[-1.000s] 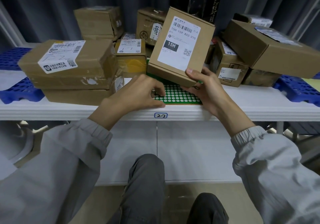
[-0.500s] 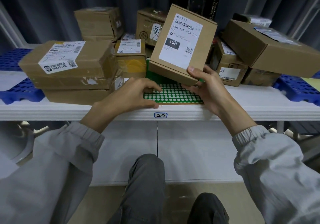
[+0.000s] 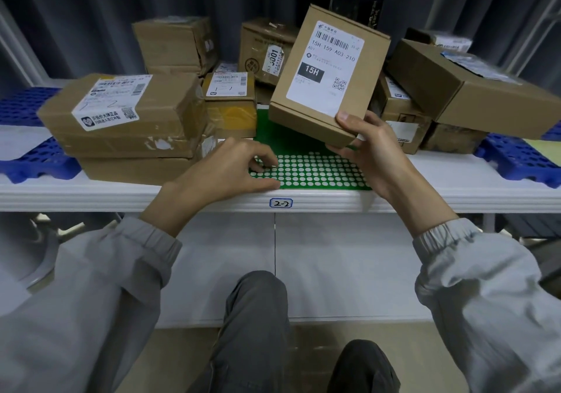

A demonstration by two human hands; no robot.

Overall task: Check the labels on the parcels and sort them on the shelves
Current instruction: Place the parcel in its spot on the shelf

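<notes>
Two hands reached forward from your grey sleeves over the white shelf (image 3: 455, 186), whose front lip bore a tag reading 2-2 (image 3: 281, 203). Your left hand (image 3: 226, 172) lay at 9 o'clock of the green dotted mat (image 3: 315, 171), palm down, fingers loosely curled with the tips touching the mat's near-left corner, holding nothing. Your right hand (image 3: 375, 153) rose at 3 o'clock of the mat, thumb on the front face and fingers under the near corner of the labelled parcel (image 3: 329, 71), gripping it. That parcel stood tilted at 12 o'clock from the hand, lifted clear of the mat, its white label (image 3: 326, 65) facing you and reading 15H. Farther back, a taped stack of cartons (image 3: 127, 125) sat at 10 o'clock, and a large brown box (image 3: 467, 89) leaned at 2 o'clock.
</notes>
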